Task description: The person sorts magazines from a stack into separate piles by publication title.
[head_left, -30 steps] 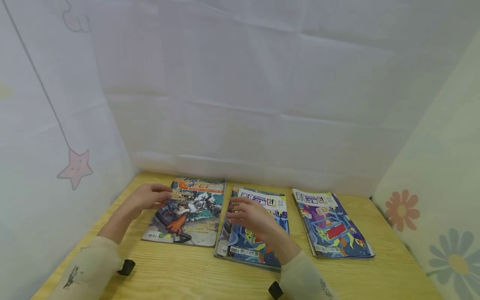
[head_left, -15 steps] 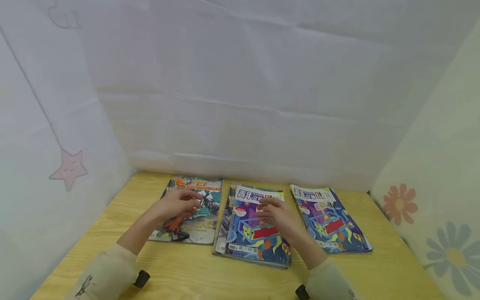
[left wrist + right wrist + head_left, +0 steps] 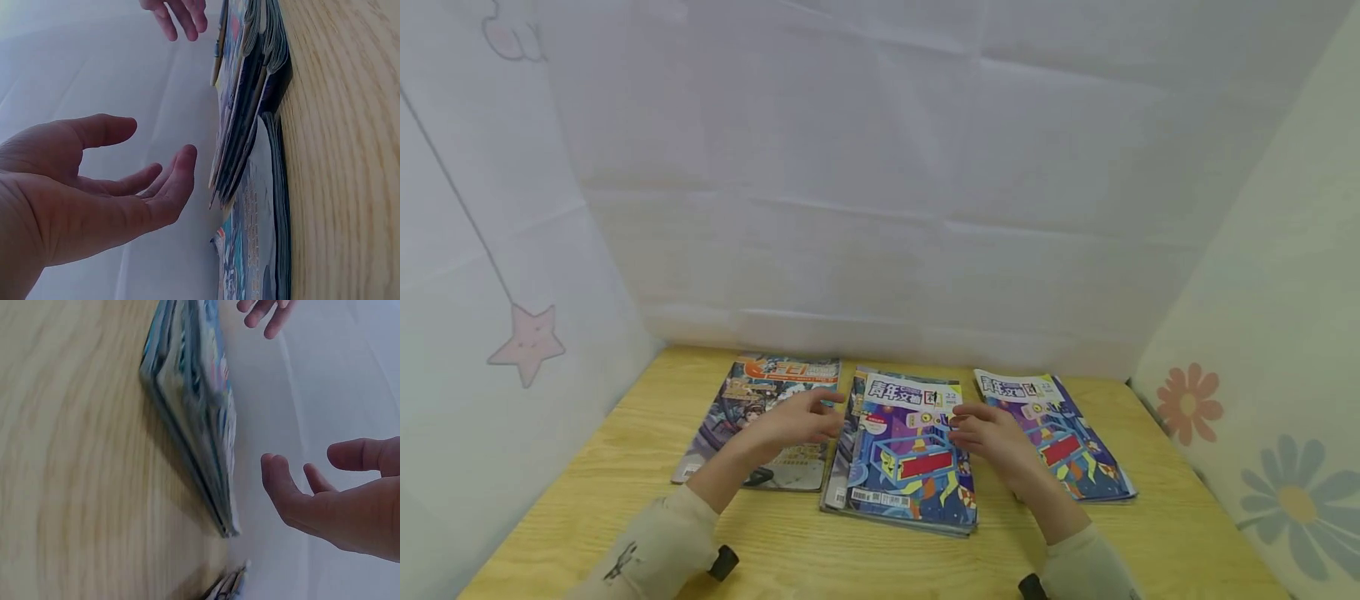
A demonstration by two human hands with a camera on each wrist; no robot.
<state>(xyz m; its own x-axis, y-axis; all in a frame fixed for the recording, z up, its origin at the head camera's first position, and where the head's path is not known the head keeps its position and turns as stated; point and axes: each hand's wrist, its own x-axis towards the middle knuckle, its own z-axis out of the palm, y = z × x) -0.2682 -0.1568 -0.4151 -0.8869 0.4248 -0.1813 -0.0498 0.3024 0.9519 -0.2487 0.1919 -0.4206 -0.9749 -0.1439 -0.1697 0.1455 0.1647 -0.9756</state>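
Magazines [image 3: 913, 479] [image 3: 730, 417] [image 3: 1075, 454] lie in three spots, two hands [image 3: 790, 423] [image 3: 997, 439] above

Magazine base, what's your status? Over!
Left bare hand, right bare hand: hovering, holding nothing. Middle stack of rectangular paper magazines, purple-blue on top: lying below, between them. Nothing visible blocking either hand.
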